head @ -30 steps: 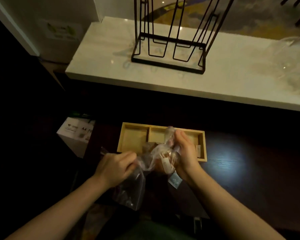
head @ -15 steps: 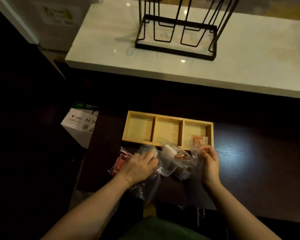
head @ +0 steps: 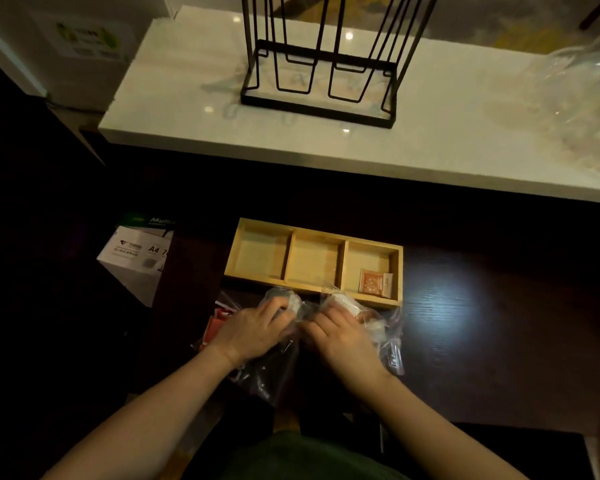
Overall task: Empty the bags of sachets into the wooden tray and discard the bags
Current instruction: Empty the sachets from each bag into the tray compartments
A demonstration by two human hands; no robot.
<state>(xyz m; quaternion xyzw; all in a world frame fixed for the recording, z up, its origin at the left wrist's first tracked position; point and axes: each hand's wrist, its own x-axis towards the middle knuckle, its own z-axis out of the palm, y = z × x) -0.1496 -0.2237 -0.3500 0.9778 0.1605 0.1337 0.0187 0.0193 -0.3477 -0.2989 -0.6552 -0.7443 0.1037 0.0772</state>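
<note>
Three-compartment wooden tray (head: 313, 258) is sitting on the dark table (head: 482, 341), holding a sachet (head: 376, 282) in its right compartment, others bare. Left hand (head: 253, 332) and right hand (head: 343, 336) are each pinching the clear sachet bags (head: 388, 327) just before the tray, fingers clamped on plastic. A wire rack (head: 321, 60) is standing on the white counter (head: 465, 133) behind, with an A4 paper box (head: 137, 254) left.

paper box (head: 136, 258): "A4", partial "Mul…"; wall sticker (head: 87, 38): unreadable
</note>
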